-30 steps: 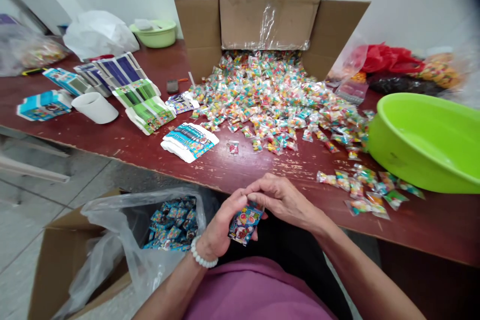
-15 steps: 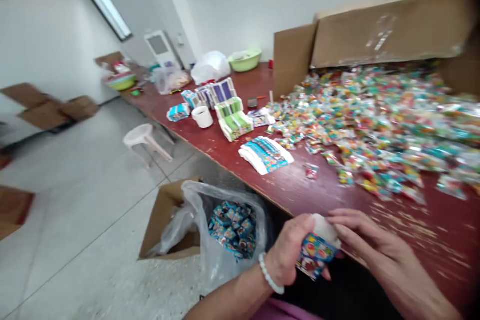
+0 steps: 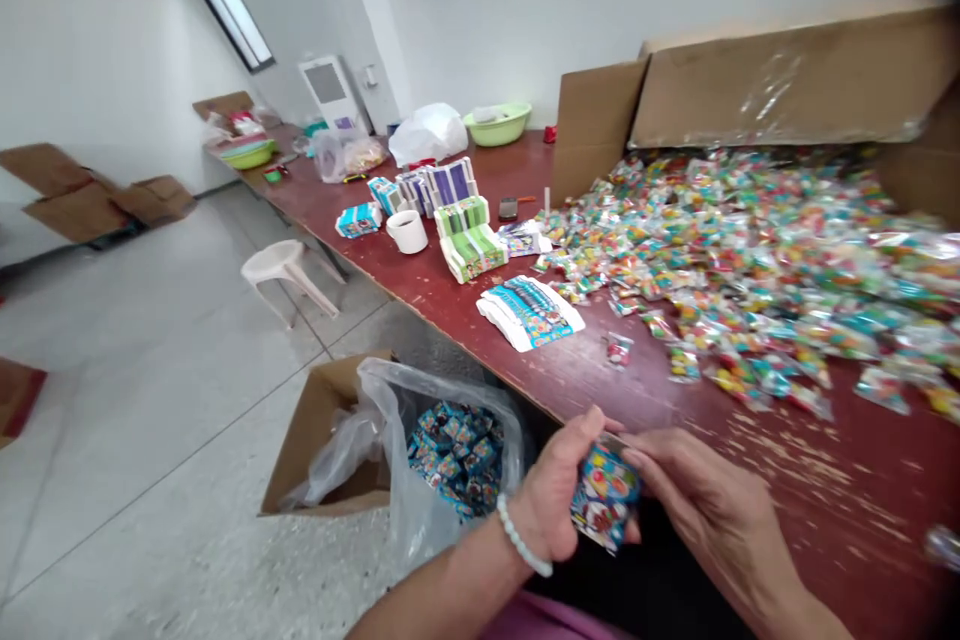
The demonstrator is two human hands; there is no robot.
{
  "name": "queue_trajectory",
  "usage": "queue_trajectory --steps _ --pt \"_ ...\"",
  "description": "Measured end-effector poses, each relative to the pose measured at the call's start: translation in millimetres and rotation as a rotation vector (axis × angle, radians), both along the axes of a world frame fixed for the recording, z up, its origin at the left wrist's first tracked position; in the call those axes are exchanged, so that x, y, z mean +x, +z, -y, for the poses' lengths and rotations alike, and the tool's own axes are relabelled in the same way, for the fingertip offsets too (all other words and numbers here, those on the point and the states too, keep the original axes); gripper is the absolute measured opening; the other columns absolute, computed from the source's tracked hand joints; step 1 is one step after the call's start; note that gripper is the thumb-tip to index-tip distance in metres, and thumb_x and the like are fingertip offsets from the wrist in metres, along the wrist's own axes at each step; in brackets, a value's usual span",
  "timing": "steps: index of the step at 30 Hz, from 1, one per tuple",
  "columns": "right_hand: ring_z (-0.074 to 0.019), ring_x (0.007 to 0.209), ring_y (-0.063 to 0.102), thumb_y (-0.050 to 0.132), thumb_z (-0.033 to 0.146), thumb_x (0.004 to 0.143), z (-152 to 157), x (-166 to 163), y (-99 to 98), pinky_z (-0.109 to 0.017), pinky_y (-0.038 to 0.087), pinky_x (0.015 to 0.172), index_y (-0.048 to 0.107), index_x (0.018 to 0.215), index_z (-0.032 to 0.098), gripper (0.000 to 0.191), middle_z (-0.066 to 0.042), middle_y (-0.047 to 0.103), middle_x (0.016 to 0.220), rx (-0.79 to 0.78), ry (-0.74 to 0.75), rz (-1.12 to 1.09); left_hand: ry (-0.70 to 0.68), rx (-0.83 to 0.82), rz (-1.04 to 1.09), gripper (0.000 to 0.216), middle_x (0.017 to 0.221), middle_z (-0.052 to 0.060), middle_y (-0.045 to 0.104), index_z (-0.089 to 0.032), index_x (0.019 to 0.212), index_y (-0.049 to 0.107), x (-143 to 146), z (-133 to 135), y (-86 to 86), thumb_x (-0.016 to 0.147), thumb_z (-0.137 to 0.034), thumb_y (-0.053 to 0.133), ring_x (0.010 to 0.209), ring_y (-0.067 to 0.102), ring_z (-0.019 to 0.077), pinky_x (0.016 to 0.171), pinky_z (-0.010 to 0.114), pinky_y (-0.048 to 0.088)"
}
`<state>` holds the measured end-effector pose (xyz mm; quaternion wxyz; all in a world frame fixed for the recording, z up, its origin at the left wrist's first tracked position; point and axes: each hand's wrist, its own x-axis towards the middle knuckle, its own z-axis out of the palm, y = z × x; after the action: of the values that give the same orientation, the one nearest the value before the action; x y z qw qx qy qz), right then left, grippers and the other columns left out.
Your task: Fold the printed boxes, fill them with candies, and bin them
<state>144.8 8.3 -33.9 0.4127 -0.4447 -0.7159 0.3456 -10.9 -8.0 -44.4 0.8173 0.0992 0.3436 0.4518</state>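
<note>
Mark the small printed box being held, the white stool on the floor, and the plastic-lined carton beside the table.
small printed box [image 3: 602,505]: head view, on its colourful front face.
white stool [image 3: 279,263]: head view, on the seat top.
carton [image 3: 315,415]: head view, on its bare cardboard wall.

A small colourful printed box [image 3: 604,500], cartoon-patterned in blue, red and yellow, sits tilted and held off the surface, at six o'clock in view.

Small box [image 3: 602,510] white flap now tucked shut — right hand [image 3: 705,510] pressing top.
</note>
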Motion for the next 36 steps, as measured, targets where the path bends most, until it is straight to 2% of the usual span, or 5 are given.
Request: queue_trajectory --steps 13,19,25,30,36 --pt "-0.0161 0.057 0.065 0.08 0.045 0.073 -12.0 -6.7 14.0 -0.028 0.055 0.049 0.07 0.074 0.016 0.031 -0.008 0.075 0.089 -0.642 0.088 -0.437 -0.081 0.154 -0.226 0.066 0.085 0.009 0.073 -0.015 0.134 0.056 1.5 -4.9 8.0 0.091 -0.064 0.042 0.046 0.064 0.0142 0.042 0.023 0.049" --pt "-0.0149 0.055 0.064 0.069 0.044 0.084 -1.7 -5.3 9.5 -0.029 0.054 0.048 0.069 0.077 0.019 0.027 -0.007 0.071 0.098 -0.504 0.117 -0.361 -0.115 0.12 -0.212 0.06 0.089 0.011 0.074 -0.013 0.126 0.063 -3.7 -7.7 7.5 0.088 -0.057 0.053 0.045 0.062 0.0133 0.041 0.024 0.047" --pt "-0.0231 0.097 0.064 0.074 0.033 0.081 13.1 -10.7 -2.4 -0.037 0.052 0.087 0.07 0.092 0.024 0.014 -0.006 0.066 0.098 -0.101 0.061 -0.137 -0.023 0.118 -0.233 0.036 0.092 0.006 0.071 -0.015 0.109 0.069 -5.2 -9.0 4.0 0.077 -0.031 0.067 0.056 0.062 0.0114 0.05 0.023 0.05" --pt "-0.0184 0.083 0.065 0.063 0.038 0.089 -21.9 -6.2 -18.9 -0.031 0.053 0.076 0.067 0.103 0.022 0.022 -0.005 0.068 0.098 -0.218 0.057 -0.064 0.023 0.22 -0.757 0.04 0.083 0.005 0.07 -0.02 0.111 0.068 -47.1 0.5 -6.9 0.081 -0.045 0.064 0.06 0.063 0.0162 0.054 0.026 0.049" --pt "-0.0203 0.081 0.065 0.051 0.032 0.091 -101.1 -16.2 -33.6 -0.035 0.051 0.079 0.067 0.106 0.017 0.026 -0.007 0.072 0.096 -0.172 -0.223 0.182 -0.077 0.592 -1.655 0.041 0.116 0.007 0.069 -0.025 0.122 0.064 -103.3 -2.1 -11.4 0.085 -0.043 0.061 0.11 0.061 0.0274 0.099 0.041 0.043"
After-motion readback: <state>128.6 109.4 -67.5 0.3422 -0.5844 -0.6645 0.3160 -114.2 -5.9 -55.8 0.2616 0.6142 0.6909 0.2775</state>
